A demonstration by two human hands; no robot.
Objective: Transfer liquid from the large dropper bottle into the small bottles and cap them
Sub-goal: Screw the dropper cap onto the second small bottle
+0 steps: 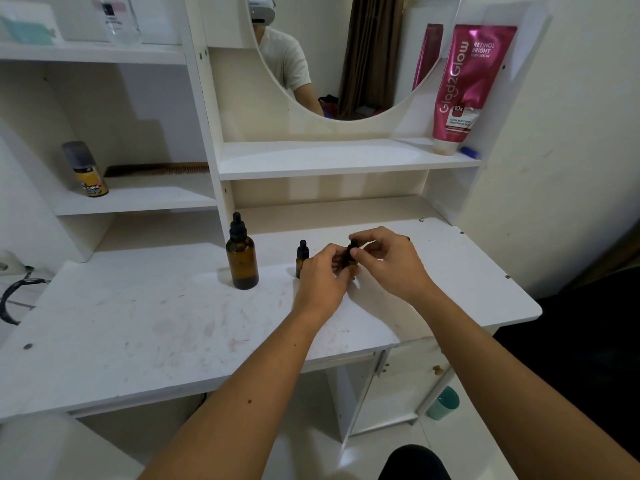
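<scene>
On the white worktop (pixel 138 323), the left hand (pixel 320 275) grips a small bottle (pixel 351 263) with curled fingers, and the right hand (pixel 388 261) pinches its black dropper cap. Another small bottle (pixel 302 258) stands just left; the large dropper bottle (pixel 241 256) stands further left.

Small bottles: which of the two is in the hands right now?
The right-hand small bottle, held between the left hand and right hand. The other small bottle stands free on the desk just left of the left hand, nearer the large dropper bottle.
</scene>
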